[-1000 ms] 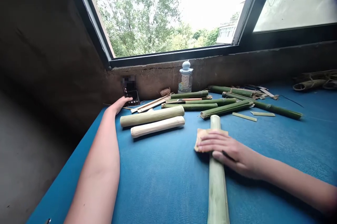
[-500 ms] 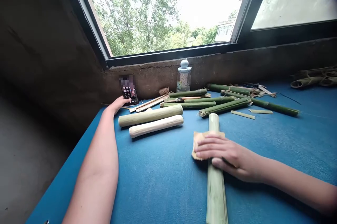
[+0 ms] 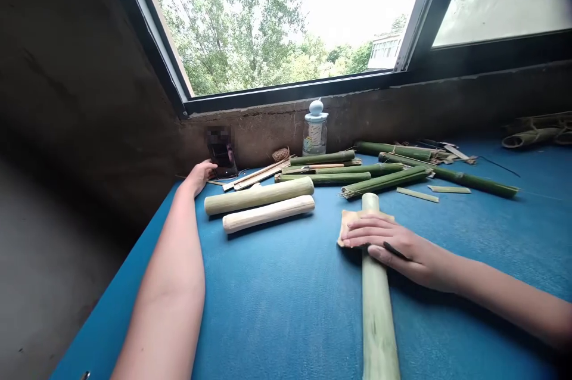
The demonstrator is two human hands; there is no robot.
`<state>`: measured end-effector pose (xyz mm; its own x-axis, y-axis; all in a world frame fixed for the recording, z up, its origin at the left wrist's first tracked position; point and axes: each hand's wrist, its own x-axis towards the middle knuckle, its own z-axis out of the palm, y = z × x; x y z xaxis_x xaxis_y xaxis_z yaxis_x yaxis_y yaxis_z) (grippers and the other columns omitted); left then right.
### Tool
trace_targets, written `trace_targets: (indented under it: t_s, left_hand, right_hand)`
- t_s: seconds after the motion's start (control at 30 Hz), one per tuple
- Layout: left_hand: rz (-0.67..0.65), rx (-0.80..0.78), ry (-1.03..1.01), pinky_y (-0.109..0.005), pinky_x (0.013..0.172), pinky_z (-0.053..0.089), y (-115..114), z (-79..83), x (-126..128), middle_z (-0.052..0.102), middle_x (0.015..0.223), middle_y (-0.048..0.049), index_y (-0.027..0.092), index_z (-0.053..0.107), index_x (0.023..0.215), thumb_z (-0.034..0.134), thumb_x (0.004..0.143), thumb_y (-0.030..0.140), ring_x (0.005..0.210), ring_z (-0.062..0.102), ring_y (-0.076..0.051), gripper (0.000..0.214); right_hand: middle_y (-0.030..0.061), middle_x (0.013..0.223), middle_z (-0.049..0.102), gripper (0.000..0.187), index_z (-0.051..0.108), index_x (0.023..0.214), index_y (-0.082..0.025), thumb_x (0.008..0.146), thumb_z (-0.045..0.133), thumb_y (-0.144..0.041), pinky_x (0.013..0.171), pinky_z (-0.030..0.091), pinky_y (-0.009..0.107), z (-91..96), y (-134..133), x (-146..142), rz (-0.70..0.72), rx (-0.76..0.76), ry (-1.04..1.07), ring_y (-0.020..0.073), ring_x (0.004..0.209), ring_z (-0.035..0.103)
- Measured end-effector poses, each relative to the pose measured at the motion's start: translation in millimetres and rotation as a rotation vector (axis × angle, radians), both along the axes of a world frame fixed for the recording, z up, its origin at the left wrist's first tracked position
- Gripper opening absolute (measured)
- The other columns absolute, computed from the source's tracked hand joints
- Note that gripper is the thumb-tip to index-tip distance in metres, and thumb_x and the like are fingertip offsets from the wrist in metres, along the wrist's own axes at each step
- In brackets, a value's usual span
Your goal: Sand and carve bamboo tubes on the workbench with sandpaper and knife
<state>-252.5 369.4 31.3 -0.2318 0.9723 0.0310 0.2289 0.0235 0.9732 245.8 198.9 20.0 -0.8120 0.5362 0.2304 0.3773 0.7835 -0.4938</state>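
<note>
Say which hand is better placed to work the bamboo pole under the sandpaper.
Probably the right hand: it lies over the sandpaper on the bamboo pole. The left hand is farther away, beside the phone.

So this blue-topped table (image 3: 277,308) is pretty crowded. Right in the middle, near the far edge, two peeled bamboo sections (image 3: 259,196) lie side by side, one pale green, the other a creamy white (image 3: 268,214). Behind them and to the right there's a loose pile of green bamboo pieces (image 3: 353,174), with a couple of thin bamboo strips (image 3: 417,195) just beside it. A long bamboo pole (image 3: 378,320) runs toward the near edge, and a plastic-capped bottle (image 3: 315,128) stands at the far edge.
</note>
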Motion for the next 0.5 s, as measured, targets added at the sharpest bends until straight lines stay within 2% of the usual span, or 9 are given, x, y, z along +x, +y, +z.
trace_targets:
  t_s: [0.07, 0.23, 0.33, 0.43, 0.5]
  left_hand:
    - [-0.01, 0.001, -0.037, -0.041, 0.085, 0.055, 1.3, -1.4, -3.0, 0.063, 0.116, -0.0091, 0.014, 0.061, 0.118, 0.06, 0.096, 0.037, 0.099, 0.064, -0.021, 0.032]
    - [-0.009, 0.007, -0.086, -0.042, 0.087, 0.054, 3.5, -3.3, -4.8, 0.064, 0.114, -0.0091, 0.014, 0.062, 0.117, 0.058, 0.097, 0.04, 0.099, 0.064, -0.021, 0.033]
    - [-0.017, -0.003, -0.099, -0.042, 0.087, 0.054, 3.7, -2.1, -5.2, 0.064, 0.114, -0.0096, 0.014, 0.061, 0.119, 0.054, 0.098, 0.046, 0.098, 0.064, -0.021, 0.039]
    - [-0.019, -0.005, -0.088, -0.042, 0.086, 0.055, 3.9, -2.2, -6.7, 0.064, 0.115, -0.0093, 0.014, 0.061, 0.118, 0.057, 0.097, 0.042, 0.098, 0.064, -0.021, 0.035]
    - [-0.02, 0.001, -0.075, -0.041, 0.085, 0.055, 4.3, -3.7, -7.6, 0.063, 0.115, -0.0089, 0.014, 0.061, 0.117, 0.06, 0.096, 0.037, 0.098, 0.064, -0.021, 0.031]
  right_hand:
    - [0.0065, 0.135, 0.065, 0.036, 0.062, 0.133, -0.028, 0.103, 0.042, -0.033, 0.119, 0.028, 0.054, -4.6, 4.3, 1.6, -0.014, 0.019, 0.009, 0.025, 0.134, 0.05]
    - [0.0071, 0.132, 0.066, 0.037, 0.059, 0.136, -0.028, 0.103, 0.042, -0.032, 0.119, 0.029, 0.05, -4.0, -0.8, -3.4, 0.072, 0.046, 0.014, 0.0225, 0.132, 0.052]
    - [0.0082, 0.131, 0.067, 0.038, 0.062, 0.134, -0.027, 0.103, 0.04, -0.034, 0.118, 0.03, 0.051, -3.7, 8.1, 1.6, 0.051, 0.041, 0.011, 0.0238, 0.133, 0.052]
    - [0.0084, 0.132, 0.067, 0.038, 0.063, 0.133, -0.026, 0.103, 0.04, -0.034, 0.119, 0.029, 0.053, -1.7, 9.0, 2.8, -0.009, 0.02, 0.008, 0.0254, 0.134, 0.05]
    - [0.009, 0.131, 0.067, 0.037, 0.063, 0.133, -0.026, 0.103, 0.042, -0.033, 0.118, 0.031, 0.051, 2.2, -1.8, -3.3, 0.039, 0.023, 0.015, 0.0248, 0.134, 0.051]
